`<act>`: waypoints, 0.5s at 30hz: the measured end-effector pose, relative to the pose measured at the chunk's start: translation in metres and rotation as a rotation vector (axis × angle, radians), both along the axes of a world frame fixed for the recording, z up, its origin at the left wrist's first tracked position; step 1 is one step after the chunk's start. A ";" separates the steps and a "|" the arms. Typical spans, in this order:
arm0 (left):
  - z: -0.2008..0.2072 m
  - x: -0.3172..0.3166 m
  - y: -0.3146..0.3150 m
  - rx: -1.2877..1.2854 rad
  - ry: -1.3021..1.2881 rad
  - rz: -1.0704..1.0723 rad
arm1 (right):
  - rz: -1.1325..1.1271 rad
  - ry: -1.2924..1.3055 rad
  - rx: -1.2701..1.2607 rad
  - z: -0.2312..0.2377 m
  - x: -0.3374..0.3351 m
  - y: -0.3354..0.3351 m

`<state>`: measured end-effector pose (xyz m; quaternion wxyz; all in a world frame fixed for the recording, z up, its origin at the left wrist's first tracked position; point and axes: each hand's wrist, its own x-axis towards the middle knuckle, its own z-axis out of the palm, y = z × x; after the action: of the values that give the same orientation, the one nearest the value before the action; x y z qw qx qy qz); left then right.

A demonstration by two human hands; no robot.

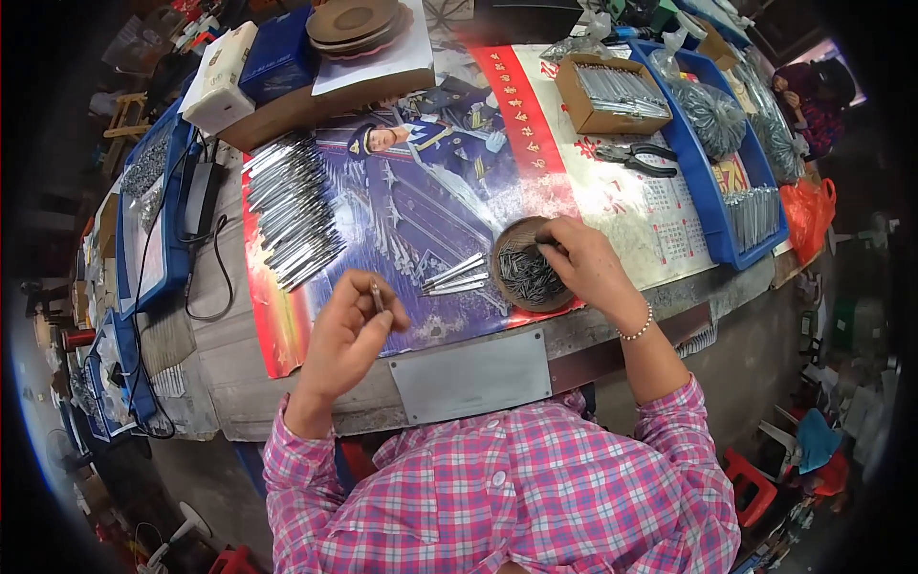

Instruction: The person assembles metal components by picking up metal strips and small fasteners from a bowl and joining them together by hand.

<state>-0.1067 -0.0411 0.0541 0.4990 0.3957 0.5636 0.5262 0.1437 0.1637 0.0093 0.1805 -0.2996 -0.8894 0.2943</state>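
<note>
Pink plaid sleeves lead up to the left hand (pixel 346 330), whose fingertips pinch a small metal pin (pixel 377 297) upright above the near edge of the poster-covered table (pixel 229 354). Just right, the right hand (pixel 583 263) dips closed fingers into a round brown dish (pixel 528 264) of dark pins (what they grasp is hidden). Between them lie a few silver blades (pixel 455 275); more blades (pixel 290 209) lie in rows far left, pliers (pixel 639 158) far right.
</note>
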 end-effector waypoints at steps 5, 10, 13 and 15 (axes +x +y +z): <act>0.047 0.024 0.008 0.009 -0.268 -0.136 | -0.003 0.077 -0.043 0.007 0.002 -0.012; 0.119 0.054 0.040 0.003 -0.511 -0.551 | -0.016 0.069 -0.157 0.029 0.015 -0.039; 0.160 0.074 0.058 0.085 -0.556 -0.727 | -0.091 0.113 -0.316 0.034 0.029 -0.053; 0.171 0.096 0.083 0.085 -0.632 -0.760 | -0.128 0.090 -0.319 0.044 0.043 -0.058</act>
<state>-0.0111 0.0420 0.2248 0.7853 0.4143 0.1787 0.4239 0.1869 0.1056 0.0538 0.1888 -0.3671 -0.8015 0.4327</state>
